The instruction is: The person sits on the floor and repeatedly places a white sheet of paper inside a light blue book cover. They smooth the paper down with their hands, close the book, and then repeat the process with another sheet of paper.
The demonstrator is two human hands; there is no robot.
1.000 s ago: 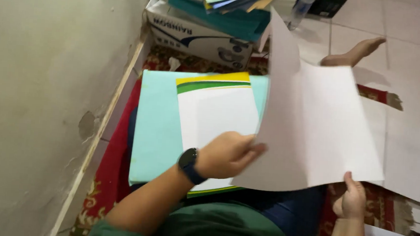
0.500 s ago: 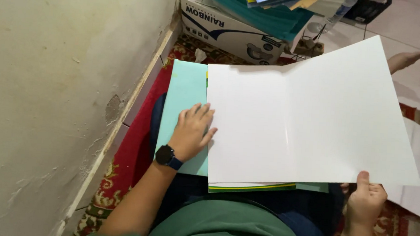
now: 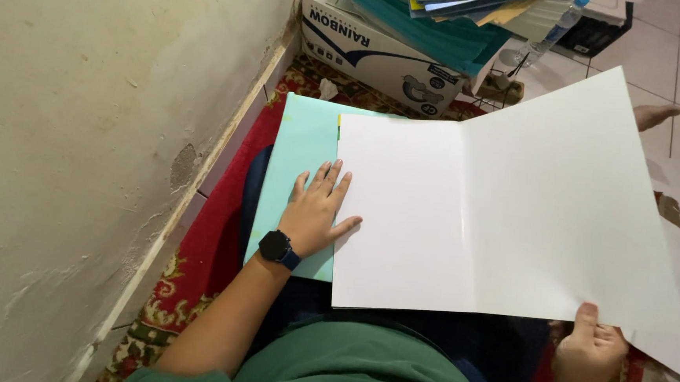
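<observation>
Room: a stained cream wall (image 3: 85,120) runs down the left, with a red patterned rug (image 3: 212,230) at its foot and pale floor tiles beyond.
Head view, surface: a light blue-green folder (image 3: 299,157) lies across the person's lap on the rug.
Sheet: the large white folded sheet (image 3: 496,216) now lies opened out flat over the folder; a second ago its right half stood lifted, and the green-and-yellow cover under it is now hidden but for a sliver.
Left hand (image 3: 316,213): fingers spread, palm pressed flat on the folder at the sheet's left edge; earlier it was curled at the fold.
Right hand (image 3: 591,352): pinches the sheet's lower right corner, as before.
Meaning: the opening looks finished; the sheet seems to be getting squared up.
Behind: a cardboard box (image 3: 380,48) stacked with folders.
</observation>
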